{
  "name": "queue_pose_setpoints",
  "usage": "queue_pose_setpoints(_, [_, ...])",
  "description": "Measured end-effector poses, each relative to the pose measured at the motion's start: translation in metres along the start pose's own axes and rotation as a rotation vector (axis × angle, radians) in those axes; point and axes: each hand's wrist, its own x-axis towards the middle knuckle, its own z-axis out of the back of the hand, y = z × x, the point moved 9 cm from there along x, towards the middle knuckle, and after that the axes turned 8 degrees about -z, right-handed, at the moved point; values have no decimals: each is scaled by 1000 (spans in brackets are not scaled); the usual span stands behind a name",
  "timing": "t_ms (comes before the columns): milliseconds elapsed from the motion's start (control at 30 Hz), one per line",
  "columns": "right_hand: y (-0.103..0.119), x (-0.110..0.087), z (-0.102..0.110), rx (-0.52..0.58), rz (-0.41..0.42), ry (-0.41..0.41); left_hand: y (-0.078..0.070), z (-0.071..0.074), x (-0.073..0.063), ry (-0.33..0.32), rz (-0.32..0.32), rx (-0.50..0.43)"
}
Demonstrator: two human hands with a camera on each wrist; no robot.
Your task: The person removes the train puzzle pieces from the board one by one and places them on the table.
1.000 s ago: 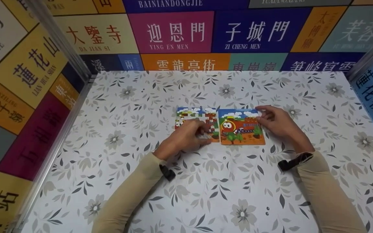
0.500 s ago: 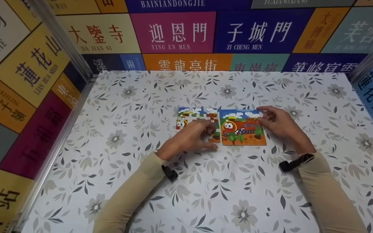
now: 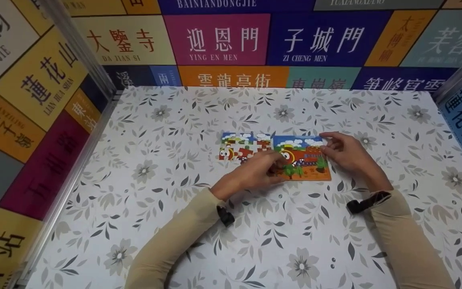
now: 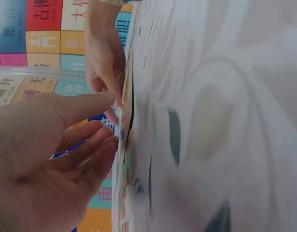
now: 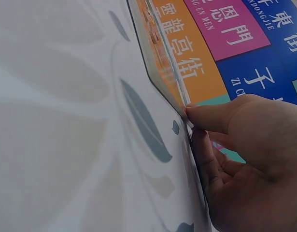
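A square train picture board (image 3: 313, 170) lies flat on the table, its picture whole. Touching its left side is a jigsaw puzzle (image 3: 233, 141) of a similar train, with white gaps among its pieces. My left hand (image 3: 257, 170) reaches over the puzzle's near right part and the board's left edge, hiding both there. In the left wrist view the thumb and fingers of that left hand (image 4: 56, 154) stand apart, nothing visible between them. My right hand (image 3: 345, 149) holds the board's far right corner between thumb and forefinger; the right wrist view shows the thumb at that board's (image 5: 162, 63) corner.
A white cloth (image 3: 199, 249) with grey leaves and flowers covers the table. Upright panels with large Chinese lettering (image 3: 223, 40) stand along the back and both sides. Each sleeve carries a black wrist camera (image 3: 225, 216).
My left hand has moved right, from over the puzzle to the board's left edge, uncovering more of the puzzle. My right hand stays at the board's corner.
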Motion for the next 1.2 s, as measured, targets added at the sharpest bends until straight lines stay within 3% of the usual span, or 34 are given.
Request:
queue_pose_setpoints(133, [0, 0, 0, 2, 11, -9, -2, -9, 12, 5, -1, -40])
queue_pose_setpoints(367, [-3, -1, -1, 12, -1, -1, 2, -22, 22, 49, 166, -96])
queue_pose_setpoints(633, [1, -1, 2, 6, 51, -4, -3, -26, 35, 85, 194, -13])
queue_pose_setpoints(833, [1, -3, 2, 0, 49, 0, 1, -29, 39, 49, 262, -24])
queue_pose_setpoints(1000, [2, 0, -2, 13, 30, 13, 9, -27, 33, 4, 330, -80])
queue_pose_setpoints(1200, [-1, -1, 1, 15, 11, 3, 9, -28, 35, -15, 328, -122])
